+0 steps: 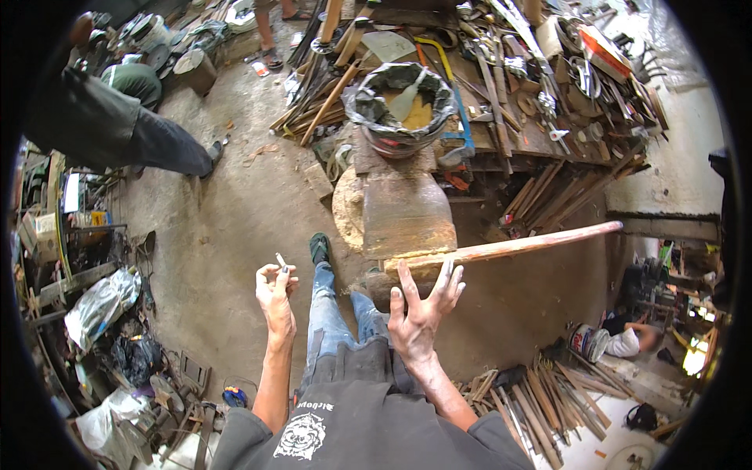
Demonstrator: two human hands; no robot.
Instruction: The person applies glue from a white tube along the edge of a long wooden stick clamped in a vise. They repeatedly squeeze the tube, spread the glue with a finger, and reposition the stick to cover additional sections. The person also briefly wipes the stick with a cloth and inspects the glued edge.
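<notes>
My left hand (276, 301) is raised over the floor to the left of my legs, with a cigarette (280, 259) pinched between its fingers. My right hand (423, 317) has its fingers spread, and the fingertips meet the near side of a long wooden pole (525, 245); whether they press on it I cannot tell. The pole's left end, yellowish and rough, lies along the near edge of a worn wooden board (403, 207). Its reddish length sticks out to the right over the floor. Beyond the board stands a bucket (395, 145) lined with dark plastic, with a pale green spatula-like tool (405, 102) in it.
A bench (501, 137) crowded with tools and scrap fills the far right. A blue-and-yellow hacksaw-like frame (458, 102) leans beside the bucket. Another person (117, 125) is at the far left. Wood strips (540, 403) lie in a pile at the near right.
</notes>
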